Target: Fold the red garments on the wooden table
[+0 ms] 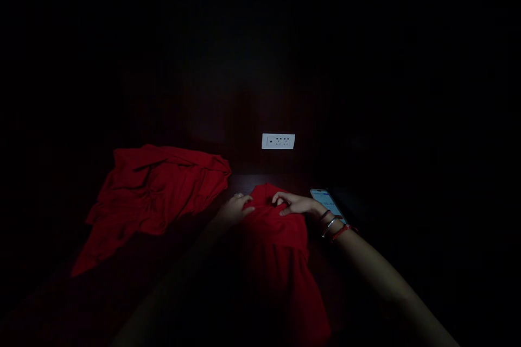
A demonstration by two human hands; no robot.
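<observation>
A red garment (280,233) lies in front of me, its folded upper end on the dark surface and its lower part hanging toward me into shadow. At its upper left edge, my left hand (236,209) has its fingers and thumb closed on the cloth. A ring shows on that hand. My right hand (296,203) grips the upper right part with curled fingers; bracelets circle the wrist. Between the two hands, the collar-like top of the cloth stands slightly up. Deep shadow hides the exact hold of the fingertips.
A second red garment (163,189) lies crumpled to the left. Beside my right wrist is a phone (329,203) with its screen lit. A white socket panel (278,141) is on the dark wall behind. Most of the surroundings are too dark to make out.
</observation>
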